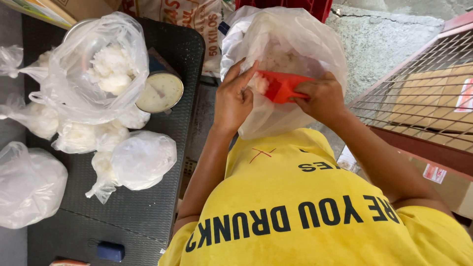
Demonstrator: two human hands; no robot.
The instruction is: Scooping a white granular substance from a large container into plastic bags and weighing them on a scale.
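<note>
My right hand (pixel 320 97) grips a red plastic scoop (pixel 281 86) loaded with a white grainy substance, held at the mouth of a large clear plastic bag (pixel 295 39) in front of me. With its fingers apart, my left hand (pixel 234 98) holds the bag's near rim open, touching the plastic beside the scoop's tip. The bag holds more of the white substance, dim through the plastic.
On a dark table (pixel 138 216) at left lie several tied bags of white substance (pixel 140 160). An open bag (pixel 103 69) rests on a dial scale (pixel 160 92). A printed sack (pixel 197 19) stands behind. A wire rack (pixel 428 98) over cardboard boxes stands at right. A blue object (pixel 110 251) lies near the table's front.
</note>
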